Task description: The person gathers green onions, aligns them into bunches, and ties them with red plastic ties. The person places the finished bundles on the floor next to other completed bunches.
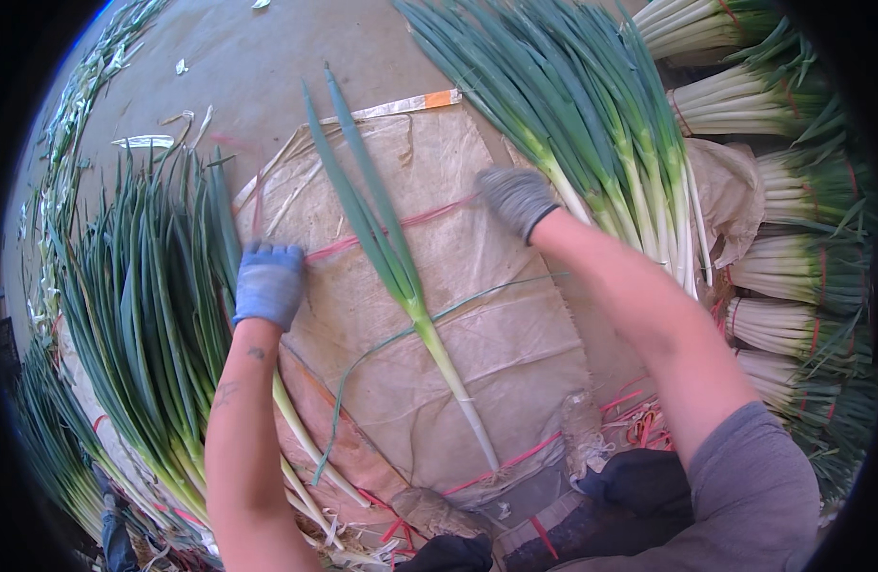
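Note:
A thin strand of pink twine (pixel 439 213) stretches between my two gloved hands across the laid-out cloth sacking (pixel 510 300). My left hand (pixel 269 284), in a blue glove, is closed around one end beside a pile of green onions. In a grey glove, my right hand (pixel 514 200) grips the other end near a second pile. One long green onion (pixel 457 382) lies slanting on the sacking, its leaves over the twine and its root end close to me. Beneath its root end runs a red tie (pixel 535 450).
On the left is a heap of loose green onions (pixel 139 286); another pile (pixel 553 86) lies at the upper right. Tied bundles (pixel 768 272) line the far right. Loose red ties (pixel 646 425) lie near my shoe (pixel 585 436). Leaf scraps (pixel 146 141) litter the floor.

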Demonstrator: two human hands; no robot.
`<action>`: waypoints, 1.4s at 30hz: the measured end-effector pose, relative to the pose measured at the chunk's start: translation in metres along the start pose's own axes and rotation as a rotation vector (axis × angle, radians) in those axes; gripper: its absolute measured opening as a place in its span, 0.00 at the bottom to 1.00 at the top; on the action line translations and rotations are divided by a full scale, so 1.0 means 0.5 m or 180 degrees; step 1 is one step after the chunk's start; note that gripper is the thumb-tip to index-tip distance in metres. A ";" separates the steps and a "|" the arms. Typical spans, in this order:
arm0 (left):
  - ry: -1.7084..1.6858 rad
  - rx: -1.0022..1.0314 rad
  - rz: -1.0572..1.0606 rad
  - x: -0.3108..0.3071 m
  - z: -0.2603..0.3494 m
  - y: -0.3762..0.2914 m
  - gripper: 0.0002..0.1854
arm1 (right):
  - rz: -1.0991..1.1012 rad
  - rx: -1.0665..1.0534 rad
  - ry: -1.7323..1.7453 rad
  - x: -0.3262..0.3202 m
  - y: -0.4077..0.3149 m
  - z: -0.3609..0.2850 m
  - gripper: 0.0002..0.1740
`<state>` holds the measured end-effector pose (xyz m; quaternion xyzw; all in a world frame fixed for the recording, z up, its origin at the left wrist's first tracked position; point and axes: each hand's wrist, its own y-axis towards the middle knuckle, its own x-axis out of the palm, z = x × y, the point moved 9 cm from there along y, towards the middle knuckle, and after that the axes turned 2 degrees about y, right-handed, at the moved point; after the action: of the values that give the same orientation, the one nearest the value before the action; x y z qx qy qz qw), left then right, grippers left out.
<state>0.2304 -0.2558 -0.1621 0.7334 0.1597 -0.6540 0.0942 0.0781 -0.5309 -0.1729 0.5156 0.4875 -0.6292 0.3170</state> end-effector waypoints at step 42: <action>-0.2685 -0.1857 -0.1550 -0.097 0.430 -0.760 0.10 | -0.0762 -0.0034 0.2109 0.103 -0.413 -0.232 0.34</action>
<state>-0.1097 0.0183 -0.1145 0.2943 0.4468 -0.8220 0.1951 -0.0824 -0.3499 -0.1623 0.6293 0.6242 -0.4579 0.0683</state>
